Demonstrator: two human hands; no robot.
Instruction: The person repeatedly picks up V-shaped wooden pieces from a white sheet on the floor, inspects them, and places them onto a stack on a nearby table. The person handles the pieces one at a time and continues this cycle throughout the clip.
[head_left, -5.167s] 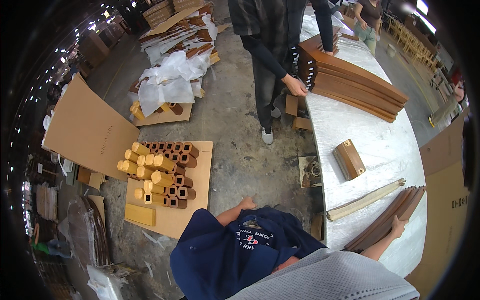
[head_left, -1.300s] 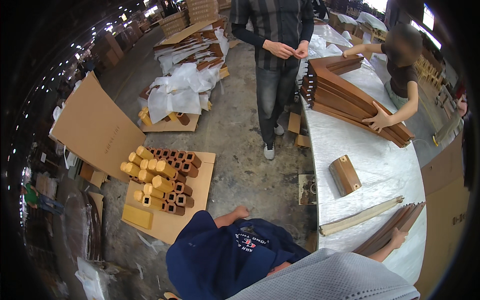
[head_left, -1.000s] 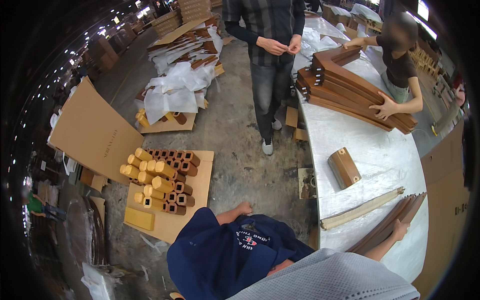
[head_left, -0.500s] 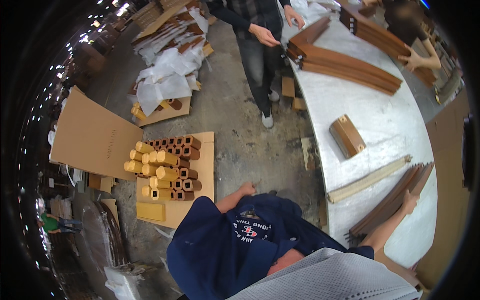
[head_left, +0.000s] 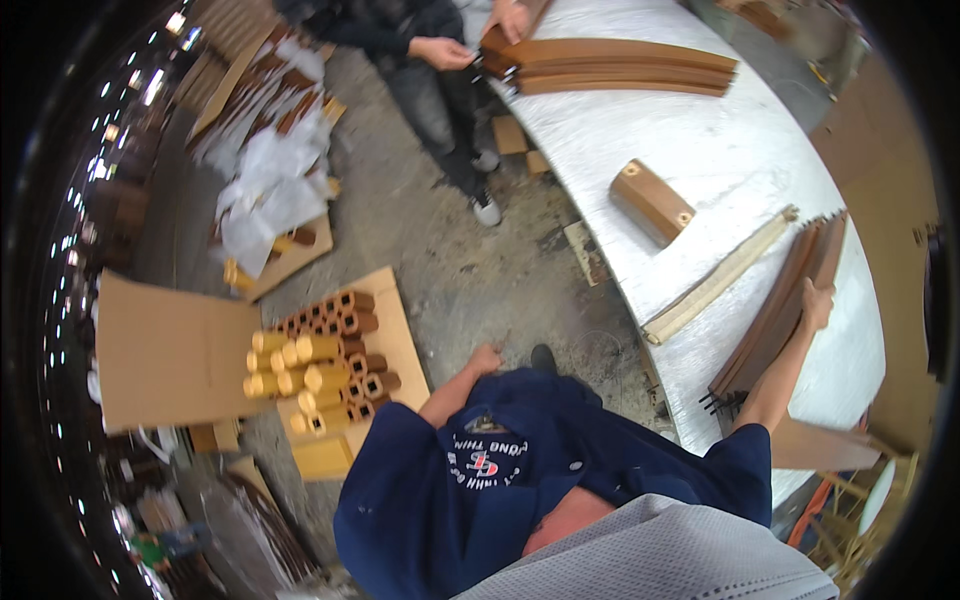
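My right hand (head_left: 817, 304) grips the outer side of a bundle of curved brown wooden slats (head_left: 778, 318). They lie together near the right edge of the pale table, with dark pins sticking out of their ends. Beside them lies a long, narrow cream-coloured strip (head_left: 720, 275). My left hand (head_left: 487, 358) hangs over the floor at my left side, touching nothing; a finger looks stretched out, and no object shows in it. Farther up the table sits a brown wooden block (head_left: 652, 203) with a round hole near each end.
Across the table (head_left: 590, 130), a co-worker's hands (head_left: 440, 53) are at another stack of curved brown pieces (head_left: 620, 68). To my left, brown and yellow-wrapped blocks (head_left: 325, 375) stand on cardboard, beside a large carton (head_left: 180, 345). Wrapped pieces (head_left: 265, 200) lie farther off.
My view has turned, so the table and floor items appear shifted. My right hand stays on the slats, and my left hand still hangs free. The co-worker's hand now rests on their stack.
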